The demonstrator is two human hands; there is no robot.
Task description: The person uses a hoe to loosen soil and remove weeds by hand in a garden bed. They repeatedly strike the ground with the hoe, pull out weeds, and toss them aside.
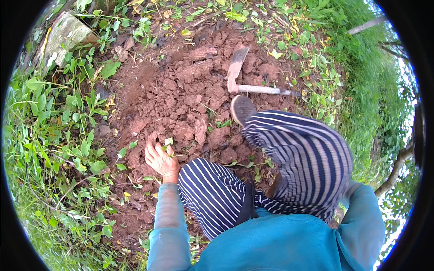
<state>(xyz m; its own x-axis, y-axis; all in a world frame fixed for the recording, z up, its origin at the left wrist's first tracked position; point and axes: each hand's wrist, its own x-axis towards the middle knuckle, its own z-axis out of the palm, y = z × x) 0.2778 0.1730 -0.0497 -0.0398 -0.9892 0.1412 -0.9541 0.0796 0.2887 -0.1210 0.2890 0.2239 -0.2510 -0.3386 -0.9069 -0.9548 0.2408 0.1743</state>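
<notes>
My left hand (162,161) rests low over the reddish, clumpy soil (169,98), just beyond my left knee. Its fingers are spread, with a small green leaf (168,141) between thumb and fingers; whether they grip it I cannot tell. My right hand is out of view; the right sleeve runs down beside the striped trousers. A hand hoe with a metal blade (237,62) and a pale handle (261,89) lies on the broken soil beyond my shoe (243,110). The blade carries dried soil.
A large grey stone (69,35) lies at the upper left among leafy weeds (44,135). Green plants (366,84) grow along the right side. A curved tree branch (395,167) stands at the far right. Small vines and fallen leaves (185,32) lie around the dug soil.
</notes>
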